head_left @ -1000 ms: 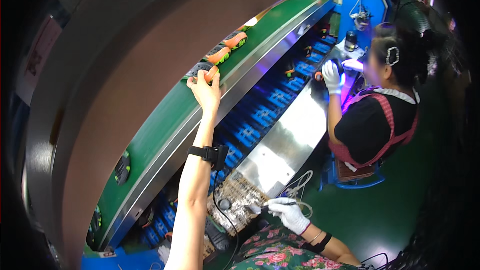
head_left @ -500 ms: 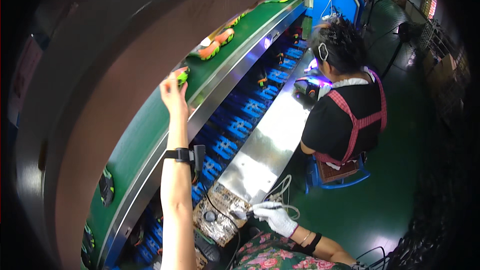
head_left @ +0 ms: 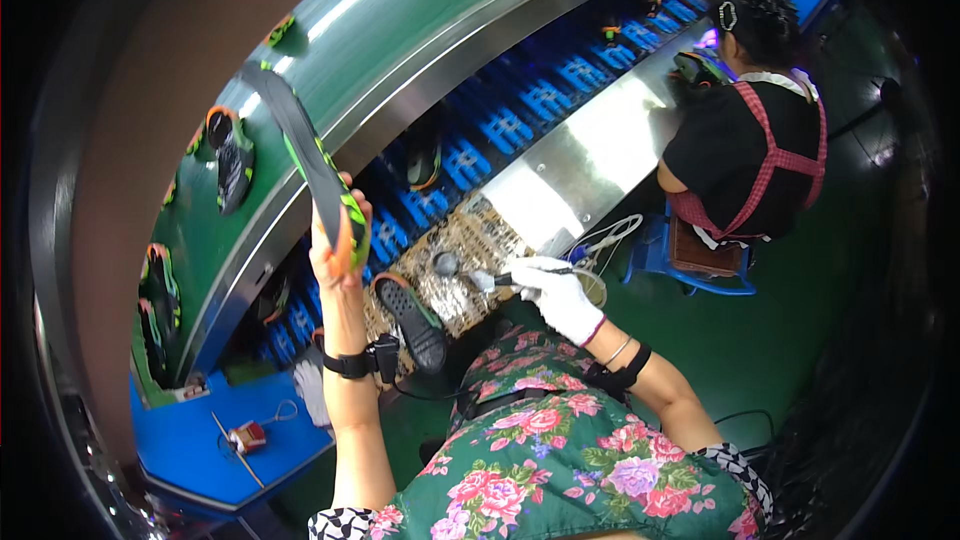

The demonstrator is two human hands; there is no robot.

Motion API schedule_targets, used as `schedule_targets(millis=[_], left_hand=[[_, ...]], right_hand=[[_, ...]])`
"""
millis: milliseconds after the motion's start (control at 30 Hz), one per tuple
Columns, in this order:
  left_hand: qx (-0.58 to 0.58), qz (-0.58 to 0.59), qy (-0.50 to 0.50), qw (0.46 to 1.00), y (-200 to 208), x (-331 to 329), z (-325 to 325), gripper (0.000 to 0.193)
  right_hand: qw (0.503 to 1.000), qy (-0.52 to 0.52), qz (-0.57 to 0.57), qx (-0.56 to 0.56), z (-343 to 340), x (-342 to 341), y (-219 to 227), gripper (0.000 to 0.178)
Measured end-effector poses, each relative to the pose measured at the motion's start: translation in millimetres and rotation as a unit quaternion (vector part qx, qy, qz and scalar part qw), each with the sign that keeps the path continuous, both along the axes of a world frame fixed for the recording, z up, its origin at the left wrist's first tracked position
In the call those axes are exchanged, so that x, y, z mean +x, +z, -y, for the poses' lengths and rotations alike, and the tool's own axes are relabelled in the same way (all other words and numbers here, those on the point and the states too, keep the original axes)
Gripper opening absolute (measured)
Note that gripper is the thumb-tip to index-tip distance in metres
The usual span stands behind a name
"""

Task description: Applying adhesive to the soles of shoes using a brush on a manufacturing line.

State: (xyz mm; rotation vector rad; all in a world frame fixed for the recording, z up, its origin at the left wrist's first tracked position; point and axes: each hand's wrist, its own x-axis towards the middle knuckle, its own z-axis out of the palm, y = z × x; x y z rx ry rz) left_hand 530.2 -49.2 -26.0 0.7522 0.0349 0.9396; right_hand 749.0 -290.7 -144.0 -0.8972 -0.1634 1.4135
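My left hand is closed around one end of a shoe sole, dark grey with green and orange edging. The sole is raised and tilted, its far end over the green conveyor belt. In a white glove, my right hand grips a brush with a dark handle. The brush's flat head is over a worn, glue-smeared board, close to a small dark round cup. Another dark sole with a perforated inside lies at the board's left edge.
Several soles ride the belt at the left. Blue racks line the space below its metal edge. At the right, a co-worker sits on a blue stool beside a shiny metal bench. A blue table stands lower left.
My left hand has come back from the belt toward me and now has the sole lifted. The view has shifted; my right hand still grips the brush over the board.
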Motion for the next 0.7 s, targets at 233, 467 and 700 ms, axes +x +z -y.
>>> schedule_targets(millis=[233,467,700], left_hand=[[-0.121,-0.156,0.188,0.962,-2,-80,109,0.065],[-0.197,-0.304,0.057,0.93,-31,-111,169,0.069],[-0.235,-0.181,-0.05,0.954,-52,-60,179,0.074]], right_hand=[[0.997,0.025,-0.074,0.024,-21,-19,20,0.024],[0.985,0.028,-0.165,0.041,-45,-35,81,0.026],[0.942,0.089,0.278,0.165,-37,-46,122,0.026]])
